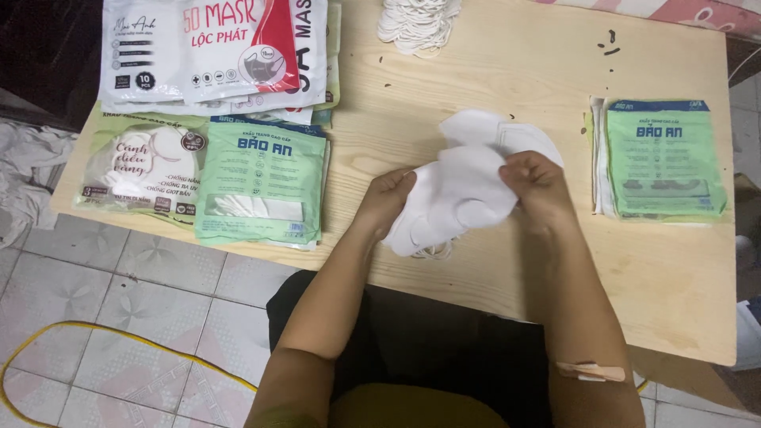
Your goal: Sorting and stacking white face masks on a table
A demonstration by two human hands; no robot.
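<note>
A bundle of white face masks (460, 186) is gripped between both my hands above the light wooden table (476, 87). My left hand (386, 200) clasps the bundle's left side, fingers curled around its edge. My right hand (537, 189) closes over the right side from above. Thin white ear loops dangle under the bundle near the table's front edge. A tan plaster sticks to my right forearm.
Green mask packets lie stacked at the left (261, 186) and at the right (662, 158). White and red packets (214, 47) are piled at the back left. A heap of white loops (416, 24) sits at the back. A yellow cable (119, 337) crosses the tiled floor.
</note>
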